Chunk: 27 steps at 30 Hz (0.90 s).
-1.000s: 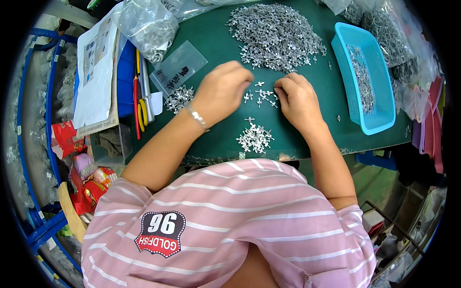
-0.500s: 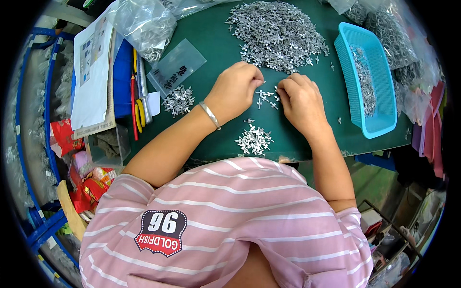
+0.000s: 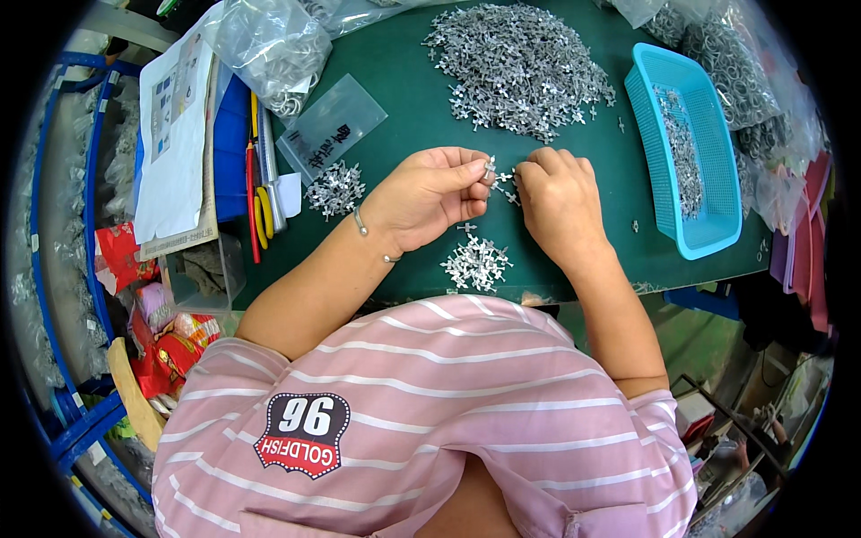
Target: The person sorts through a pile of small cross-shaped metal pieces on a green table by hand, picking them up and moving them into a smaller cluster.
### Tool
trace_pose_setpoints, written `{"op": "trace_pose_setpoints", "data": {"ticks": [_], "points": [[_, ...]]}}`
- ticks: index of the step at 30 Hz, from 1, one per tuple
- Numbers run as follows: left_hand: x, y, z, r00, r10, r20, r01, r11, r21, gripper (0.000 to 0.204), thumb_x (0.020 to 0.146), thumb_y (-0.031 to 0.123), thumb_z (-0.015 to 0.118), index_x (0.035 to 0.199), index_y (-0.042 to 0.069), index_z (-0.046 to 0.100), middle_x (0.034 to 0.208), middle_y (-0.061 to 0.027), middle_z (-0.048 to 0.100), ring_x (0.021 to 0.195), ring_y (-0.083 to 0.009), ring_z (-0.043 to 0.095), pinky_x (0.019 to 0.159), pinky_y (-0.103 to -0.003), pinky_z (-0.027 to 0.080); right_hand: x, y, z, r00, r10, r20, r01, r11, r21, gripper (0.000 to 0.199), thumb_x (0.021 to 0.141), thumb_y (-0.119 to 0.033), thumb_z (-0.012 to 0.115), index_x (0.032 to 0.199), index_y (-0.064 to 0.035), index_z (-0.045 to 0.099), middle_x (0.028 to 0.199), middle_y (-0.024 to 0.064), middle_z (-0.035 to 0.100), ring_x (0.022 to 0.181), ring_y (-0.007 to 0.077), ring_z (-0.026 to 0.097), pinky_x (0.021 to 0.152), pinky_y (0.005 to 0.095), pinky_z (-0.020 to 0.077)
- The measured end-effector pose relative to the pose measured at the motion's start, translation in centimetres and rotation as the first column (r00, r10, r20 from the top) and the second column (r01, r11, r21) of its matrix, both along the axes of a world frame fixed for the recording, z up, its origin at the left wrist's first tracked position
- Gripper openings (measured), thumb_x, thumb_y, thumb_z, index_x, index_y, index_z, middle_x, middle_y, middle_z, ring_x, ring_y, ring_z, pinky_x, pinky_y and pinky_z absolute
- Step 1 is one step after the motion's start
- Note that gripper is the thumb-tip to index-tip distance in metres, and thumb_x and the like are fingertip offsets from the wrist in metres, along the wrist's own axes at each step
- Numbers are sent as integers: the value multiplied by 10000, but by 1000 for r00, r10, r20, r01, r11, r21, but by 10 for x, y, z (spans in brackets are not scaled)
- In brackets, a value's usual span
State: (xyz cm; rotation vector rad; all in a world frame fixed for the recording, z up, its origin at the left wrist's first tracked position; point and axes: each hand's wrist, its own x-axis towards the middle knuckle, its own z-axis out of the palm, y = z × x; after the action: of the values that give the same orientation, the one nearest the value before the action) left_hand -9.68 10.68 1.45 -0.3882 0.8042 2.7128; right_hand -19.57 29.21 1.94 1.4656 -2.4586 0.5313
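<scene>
1. The left hand (image 3: pixel 429 195) pinches a silver cross-shaped part (image 3: pixel 491 167) between thumb and forefinger, the palm turned partly upward; a metal bangle (image 3: pixel 360 221) circles its wrist.
2. The right hand (image 3: pixel 558 199), back uppermost, has its fingers curled down near the desk (image 3: pixel 408 85); whether they grip anything, I cannot tell.
3. Between the hands, a few loose parts (image 3: pixel 504 178) lie on the green desktop, next to the right fingertips.
4. Nearer the person's body sits a small bright pile (image 3: pixel 476 265) of similar parts; another small pile (image 3: pixel 335 189) lies left of the left wrist, just beside a clear plastic pouch (image 3: pixel 334 125).
5. Beyond both hands spreads a large grey heap (image 3: pixel 518 67).
6. Farther right stands a turquoise basket (image 3: pixel 638 99) holding more small metal pieces (image 3: pixel 683 161).
</scene>
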Motion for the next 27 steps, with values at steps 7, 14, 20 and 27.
{"op": "trace_pose_setpoints", "data": {"ticks": [7,14,20,27], "points": [[10,-8,20,997,78,-20,-80,924,-373,145,978,124,616,1062,6,609,965,-50,647,805,-100,622,750,-256,536,1,5,6,630,-14,776,292,931,-220,61,925,-40,629,897,-3,669,844,75,679,750,155,661,611,278,487],[38,0,29,917,-383,-111,-45,176,-983,51,862,33,700,904,14,679,863,-45,648,761,-125,623,684,-266,506,34,27,12,224,142,964,154,972,-179,69,913,-17,639,969,9,669,865,94,691,701,149,655,653,282,528],[27,3,10,915,-203,-348,-384,-177,-906,70,837,-25,658,901,-6,638,837,-133,608,743,-274,626,650,-346,498,32,11,10,842,114,528,10,974,-227,74,826,-18,678,899,-26,666,836,120,623,820,342,620,728,422,513],[18,6,-10,889,-261,-376,-447,-317,-836,85,819,-28,676,891,-5,636,874,-146,609,787,-333,618,690,-393,511,28,-10,-6,961,86,263,-40,984,-175,61,801,-48,689,860,-50,675,819,83,603,784,296,598,691,409,477]]}}
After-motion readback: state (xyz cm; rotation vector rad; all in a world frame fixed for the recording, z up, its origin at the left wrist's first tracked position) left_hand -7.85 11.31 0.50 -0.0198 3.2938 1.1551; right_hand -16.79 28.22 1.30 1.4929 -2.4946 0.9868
